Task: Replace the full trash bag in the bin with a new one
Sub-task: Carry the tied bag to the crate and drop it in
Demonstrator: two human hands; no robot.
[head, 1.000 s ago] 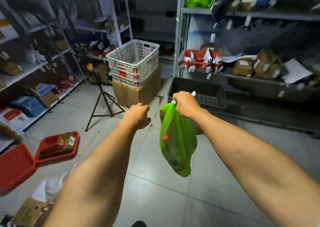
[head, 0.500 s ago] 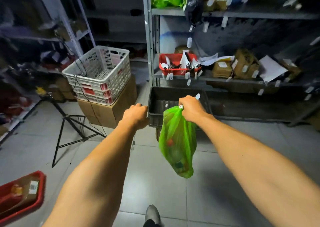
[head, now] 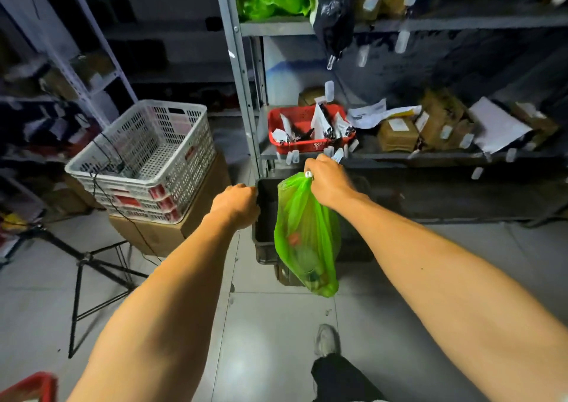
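While my right hand [head: 327, 180] has its fingers clamped on the gathered neck of the full green trash bag [head: 307, 241], hanging above the floor before a dark crate [head: 264, 217], my left hand [head: 236, 203] is fisted empty; no bin or fresh bag is yet in sight.

No text is showing clearly enough to read. White labels are sitting on the brown parcels [head: 398, 134] at the right of the frame, and small white tags [head: 338, 155] are hanging along the shelf edge at centre, but all their print is too blurred.
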